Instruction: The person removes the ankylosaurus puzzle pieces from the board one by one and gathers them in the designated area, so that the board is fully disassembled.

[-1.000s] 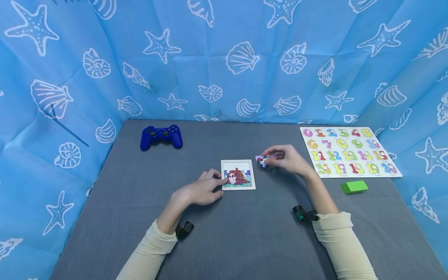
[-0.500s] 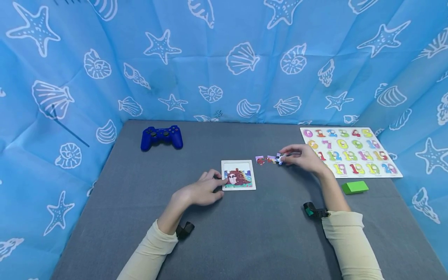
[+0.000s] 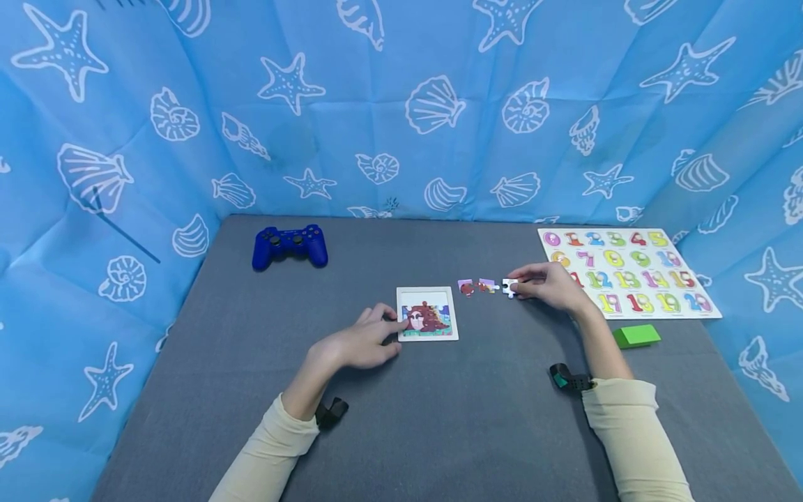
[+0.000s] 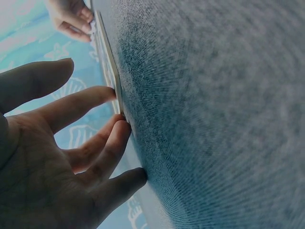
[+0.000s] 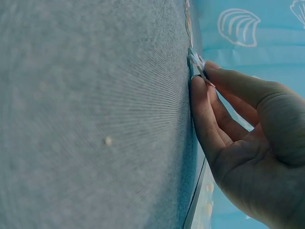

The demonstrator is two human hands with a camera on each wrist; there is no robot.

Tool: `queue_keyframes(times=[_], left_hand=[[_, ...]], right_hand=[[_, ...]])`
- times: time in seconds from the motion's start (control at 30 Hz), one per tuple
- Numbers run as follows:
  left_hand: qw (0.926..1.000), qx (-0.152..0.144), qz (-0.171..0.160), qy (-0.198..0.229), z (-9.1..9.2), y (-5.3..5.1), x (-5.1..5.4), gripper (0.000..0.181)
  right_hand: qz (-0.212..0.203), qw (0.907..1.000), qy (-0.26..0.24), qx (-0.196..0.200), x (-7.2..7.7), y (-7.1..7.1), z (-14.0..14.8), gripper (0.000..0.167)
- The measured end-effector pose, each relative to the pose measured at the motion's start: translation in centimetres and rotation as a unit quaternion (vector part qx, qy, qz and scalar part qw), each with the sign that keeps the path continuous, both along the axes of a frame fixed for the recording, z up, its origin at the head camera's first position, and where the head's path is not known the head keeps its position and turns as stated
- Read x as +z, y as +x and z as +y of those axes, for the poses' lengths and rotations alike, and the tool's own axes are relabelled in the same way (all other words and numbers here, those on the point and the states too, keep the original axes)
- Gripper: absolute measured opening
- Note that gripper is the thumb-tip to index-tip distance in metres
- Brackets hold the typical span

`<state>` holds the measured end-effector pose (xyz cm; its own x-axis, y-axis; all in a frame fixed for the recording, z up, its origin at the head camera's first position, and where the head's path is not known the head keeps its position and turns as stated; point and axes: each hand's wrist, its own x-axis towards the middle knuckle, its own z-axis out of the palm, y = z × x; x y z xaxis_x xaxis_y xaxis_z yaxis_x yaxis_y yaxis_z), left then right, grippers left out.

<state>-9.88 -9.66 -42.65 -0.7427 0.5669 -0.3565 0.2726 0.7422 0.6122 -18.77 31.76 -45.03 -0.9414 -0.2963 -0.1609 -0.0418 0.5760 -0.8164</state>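
Note:
A small square jigsaw puzzle tray (image 3: 456,324) lies on the table mid-view. Its lower part is filled with pieces picturing a brown-haired figure, and its upper strip is bare. My left hand (image 3: 364,341) rests at the tray's left side, its fingers extended and touching the edge, as the left wrist view also shows. To the right, my right hand (image 3: 547,287) pinches a puzzle piece (image 3: 507,286) between thumb and fingers. In the right wrist view this piece (image 5: 197,62) is tilted at the table surface. Two more puzzle pieces, one reddish (image 3: 465,287) and one red-and-purple (image 3: 487,286), lie between tray and right hand.
A blue game controller (image 3: 290,246) lies at the back left. At the right are a number puzzle board (image 3: 627,274), partly behind the right hand, and a green block (image 3: 636,336). A blue shell-patterned curtain (image 3: 401,111) encloses the grey table (image 3: 426,418).
My right hand has moved right with the puzzle piece, away from the tray, uncovering the two loose pieces. The left hand stays at the tray.

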Motion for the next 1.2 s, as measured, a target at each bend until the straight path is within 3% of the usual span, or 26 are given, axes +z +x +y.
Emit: queue_keyframes(times=[0.03, 0.1, 0.2, 0.27, 0.33, 0.73, 1.2], left_hand=[[1.0, -0.001, 0.0, 0.002, 0.0, 0.0, 0.0, 0.056], [0.9998, -0.01, 0.016, 0.004, -0.3, -0.4, -1.2, 0.056], [0.9998, -0.01, 0.015, 0.005, -0.4, -0.4, -1.2, 0.057], [0.9998, -0.009, 0.014, 0.003, -0.4, -0.4, -1.2, 0.056], [1.0, 0.002, -0.001, 0.002, -0.1, 0.0, 0.0, 0.056], [1.0, 0.005, 0.005, -0.004, 0.0, 0.1, 0.3, 0.056], [1.0, 0.005, 0.001, -0.007, 0.1, 0.1, 0.1, 0.056]], right_hand=[[0.004, 1.0, 0.001, 0.001, 0.0, 0.0, 0.0, 0.031], [0.01, 0.9999, 0.0, 0.004, 0.0, -0.1, -0.1, 0.03], [0.019, 0.9998, 0.0, 0.006, -0.1, -0.1, -0.3, 0.029], [0.027, 0.9996, 0.005, 0.006, 0.0, 0.0, -0.4, 0.028], [0.038, 0.9992, 0.015, 0.005, 0.1, 0.0, -0.7, 0.028], [0.072, 0.9949, 0.07, -0.012, 0.3, 0.1, -1.1, 0.025], [0.083, 0.9958, 0.037, 0.008, 1.0, 0.9, -1.9, 0.029]])
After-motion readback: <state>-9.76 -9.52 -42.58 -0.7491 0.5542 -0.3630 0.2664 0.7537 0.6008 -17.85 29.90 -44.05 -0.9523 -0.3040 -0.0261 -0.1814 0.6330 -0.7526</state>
